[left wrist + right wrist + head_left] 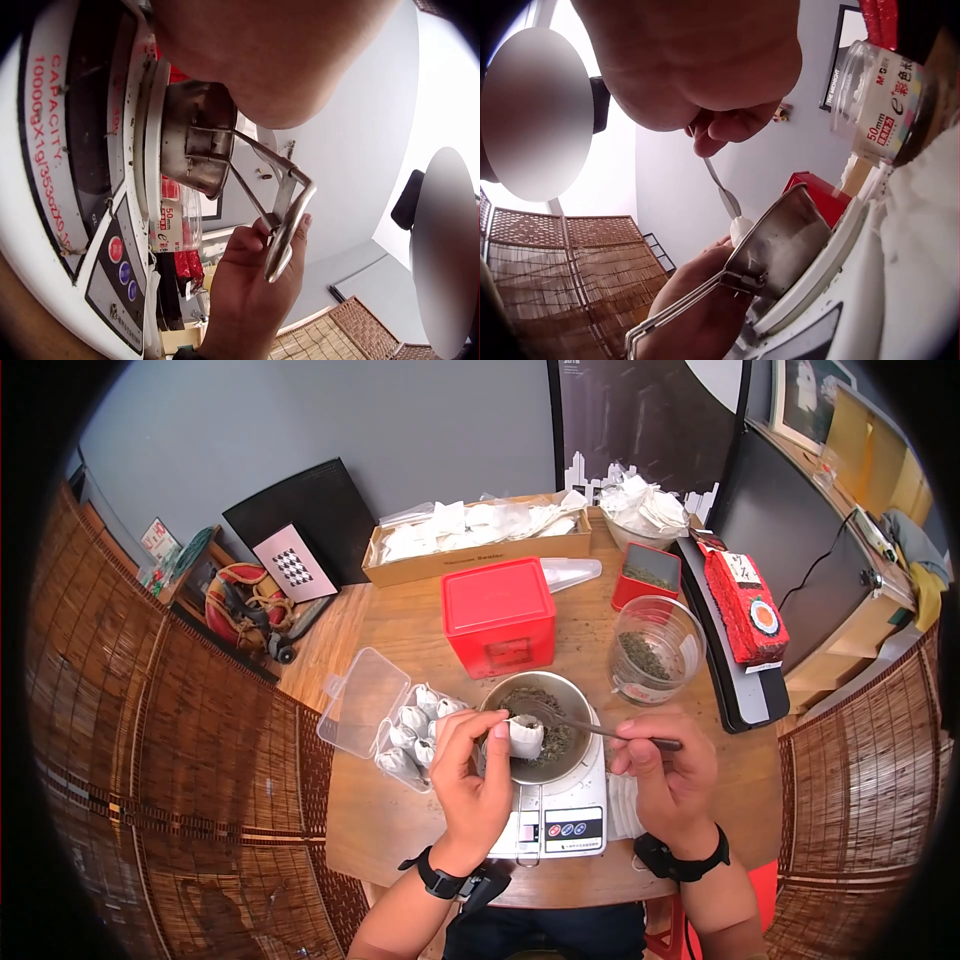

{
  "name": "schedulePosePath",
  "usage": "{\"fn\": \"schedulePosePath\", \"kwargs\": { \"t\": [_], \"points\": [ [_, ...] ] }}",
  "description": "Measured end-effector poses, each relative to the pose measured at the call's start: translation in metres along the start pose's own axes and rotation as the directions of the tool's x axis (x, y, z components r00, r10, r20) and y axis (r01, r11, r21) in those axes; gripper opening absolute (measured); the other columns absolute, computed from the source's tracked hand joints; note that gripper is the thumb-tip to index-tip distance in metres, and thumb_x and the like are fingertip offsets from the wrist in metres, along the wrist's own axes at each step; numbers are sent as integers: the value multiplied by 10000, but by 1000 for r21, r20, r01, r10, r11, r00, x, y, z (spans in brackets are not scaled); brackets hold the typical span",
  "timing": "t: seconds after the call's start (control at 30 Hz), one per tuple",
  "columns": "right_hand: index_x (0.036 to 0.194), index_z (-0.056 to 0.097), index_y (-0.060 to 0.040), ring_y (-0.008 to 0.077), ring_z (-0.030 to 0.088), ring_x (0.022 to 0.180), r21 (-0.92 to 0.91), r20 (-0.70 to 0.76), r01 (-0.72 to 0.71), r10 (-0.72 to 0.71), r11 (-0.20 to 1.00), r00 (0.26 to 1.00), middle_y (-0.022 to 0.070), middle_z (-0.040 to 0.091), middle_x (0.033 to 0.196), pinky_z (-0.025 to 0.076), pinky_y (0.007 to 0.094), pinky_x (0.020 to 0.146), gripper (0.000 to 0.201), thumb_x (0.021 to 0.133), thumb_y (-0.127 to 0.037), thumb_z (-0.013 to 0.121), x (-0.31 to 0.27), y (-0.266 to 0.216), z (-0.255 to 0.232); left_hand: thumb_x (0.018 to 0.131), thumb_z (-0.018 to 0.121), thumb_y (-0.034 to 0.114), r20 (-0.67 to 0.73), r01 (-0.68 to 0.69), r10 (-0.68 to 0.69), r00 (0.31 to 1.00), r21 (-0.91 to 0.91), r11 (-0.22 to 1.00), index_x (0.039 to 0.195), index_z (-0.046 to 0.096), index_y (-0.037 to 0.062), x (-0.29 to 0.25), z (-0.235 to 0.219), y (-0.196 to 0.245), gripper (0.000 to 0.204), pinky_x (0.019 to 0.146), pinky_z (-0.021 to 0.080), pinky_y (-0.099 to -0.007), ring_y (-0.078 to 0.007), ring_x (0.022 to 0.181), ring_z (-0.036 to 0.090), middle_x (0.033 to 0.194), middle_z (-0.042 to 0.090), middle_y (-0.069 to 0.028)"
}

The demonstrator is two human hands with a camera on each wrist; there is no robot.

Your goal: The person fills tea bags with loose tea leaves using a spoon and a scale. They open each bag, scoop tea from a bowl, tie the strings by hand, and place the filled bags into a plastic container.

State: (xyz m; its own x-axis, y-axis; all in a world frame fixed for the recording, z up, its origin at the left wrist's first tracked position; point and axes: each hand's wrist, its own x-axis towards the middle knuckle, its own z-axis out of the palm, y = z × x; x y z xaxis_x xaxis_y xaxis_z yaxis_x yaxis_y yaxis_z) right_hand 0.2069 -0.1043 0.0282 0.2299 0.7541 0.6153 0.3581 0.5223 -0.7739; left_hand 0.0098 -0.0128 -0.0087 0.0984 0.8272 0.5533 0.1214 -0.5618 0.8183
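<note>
My left hand [468, 780] pinches a small white tea bag [526, 742] by its side, holding it over a steel saucepan [583, 710]. Dark dried leaves show at the bag's open top. My right hand [668, 765] grips the handle of a metal spoon [600, 730]; the spoon's head [532, 708] is right at the bag's mouth. Loose dried tea leaves [550, 752] lie in the saucepan, which stands on a white kitchen scale [590, 788]. From the right wrist view, the spoon [726, 196] slants down to the bag [740, 228] beside the saucepan's rim.
Filled tea bags sit in an open clear plastic box [365, 705] at left. Behind the saucepan stands a closed red tin [498, 610]. A clear jar [680, 635] and an open red tin [622, 592], both with leaves, stand right. Flat white bags [626, 805] lie beside the scale.
</note>
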Motion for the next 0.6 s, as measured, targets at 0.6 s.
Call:
{"fn": "schedulePosePath", "kwargs": {
  "t": [0.6],
  "points": [
    [1092, 692, 38, 81, 688, 617, 154, -95, -416, 433, 896, 896, 82, 760, 792, 515, 228, 553, 148, 1091, -104, 733, 1, -2, 12, 1154, 562, 47, -61, -1, -15, 998, -260, 966, 1271, 632, 1, -8, -1, -5, 144, 1060, 510, -349, -197, 1142, 687, 1244, 681, -136]
  ]
}}
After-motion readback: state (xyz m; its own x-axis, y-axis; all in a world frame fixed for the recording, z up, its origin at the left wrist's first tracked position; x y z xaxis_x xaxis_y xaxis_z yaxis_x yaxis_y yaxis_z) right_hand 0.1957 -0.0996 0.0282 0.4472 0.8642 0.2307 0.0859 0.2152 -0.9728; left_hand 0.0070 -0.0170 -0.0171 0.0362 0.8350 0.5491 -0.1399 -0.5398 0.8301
